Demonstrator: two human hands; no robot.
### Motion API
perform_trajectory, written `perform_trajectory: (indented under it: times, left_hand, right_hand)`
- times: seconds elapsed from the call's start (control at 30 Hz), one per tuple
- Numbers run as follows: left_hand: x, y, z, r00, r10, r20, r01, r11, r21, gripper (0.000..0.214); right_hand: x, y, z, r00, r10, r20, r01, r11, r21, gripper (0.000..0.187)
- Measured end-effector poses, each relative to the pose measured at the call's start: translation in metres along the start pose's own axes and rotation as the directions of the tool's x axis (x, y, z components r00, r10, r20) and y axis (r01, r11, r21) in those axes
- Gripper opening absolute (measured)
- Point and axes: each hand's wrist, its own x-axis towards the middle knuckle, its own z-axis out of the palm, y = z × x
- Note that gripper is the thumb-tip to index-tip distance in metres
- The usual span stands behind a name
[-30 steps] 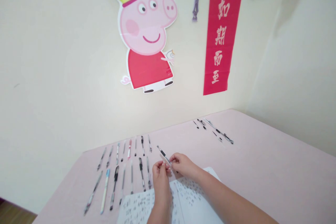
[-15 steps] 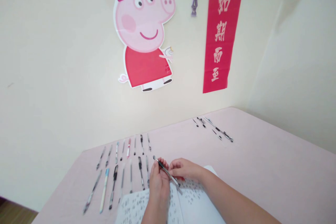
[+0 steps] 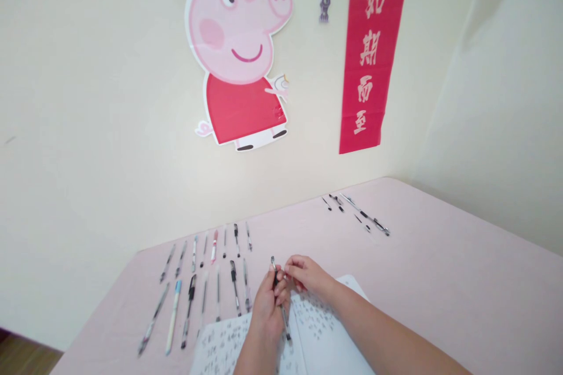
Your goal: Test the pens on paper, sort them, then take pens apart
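Observation:
My left hand grips a black-and-clear pen that stands nearly upright over an open notebook covered in handwriting. Its tip points down at the page. My right hand sits just right of the pen's top end, with its fingertips close to or touching it; whether it grips is unclear. Both forearms come in from the bottom edge.
Several pens lie in two rows on the pink table left of the notebook. Loose pen parts lie at the back right near the wall. A cartoon pig cutout and a red banner hang on the wall.
The pen has swung from a slant pointing up-left to nearly upright, tip down at the page. My left hand has taken it over; the right hand moved to its top end.

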Motion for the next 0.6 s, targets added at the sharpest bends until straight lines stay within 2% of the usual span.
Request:
perform_trajectory:
  times: [0.23, 0.6]
  left_hand:
    - [-0.006, -0.002, 0.004, 0.996, -0.072, 0.043, 0.073, 0.997, -0.009, 0.012]
    - [-0.005, -0.007, 0.0, 0.988, -0.111, 0.103, 0.096, 0.986, 0.138, 0.019]
  right_hand:
    - [-0.004, -0.009, -0.002, 1.0, 0.028, -0.012, -0.027, 0.998, 0.064, 0.037]
    - [-0.004, -0.01, -0.003, 0.998, 0.04, 0.04, -0.044, 0.994, 0.095, 0.045]
